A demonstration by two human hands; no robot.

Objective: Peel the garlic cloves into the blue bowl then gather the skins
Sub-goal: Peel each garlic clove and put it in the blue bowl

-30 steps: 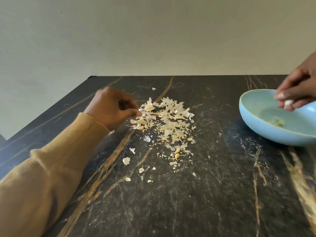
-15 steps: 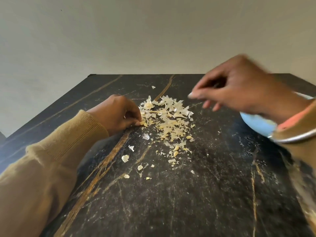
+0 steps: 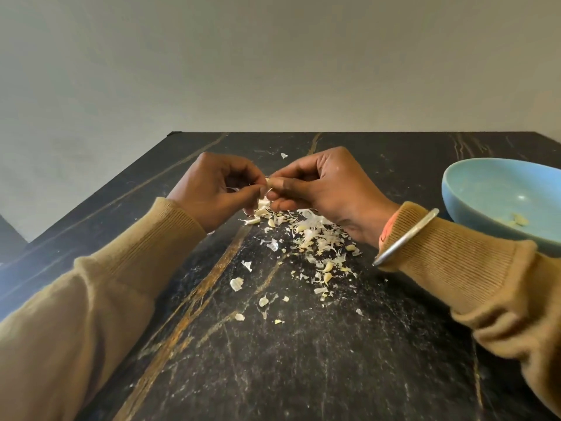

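My left hand (image 3: 217,189) and my right hand (image 3: 328,189) meet above the heap of garlic skins (image 3: 315,241) on the dark table. Both pinch one small pale garlic clove (image 3: 269,182) between fingertips and thumbs. Most of the clove is hidden by the fingers. The heap holds papery white skins and several yellowish bits. The blue bowl (image 3: 473,189) stands at the right edge of the view, with a few peeled pieces (image 3: 517,220) inside it near its front wall.
Loose skin flakes (image 3: 236,284) lie scattered on the black marbled table (image 3: 303,360) in front of the heap. One stray flake (image 3: 283,155) sits behind the hands. A plain wall rises behind the table's far edge.
My right hand left the bowl and swung left to meet the left hand. My left hand lifted from the heap's edge with a clove, and both hands now pinch it.
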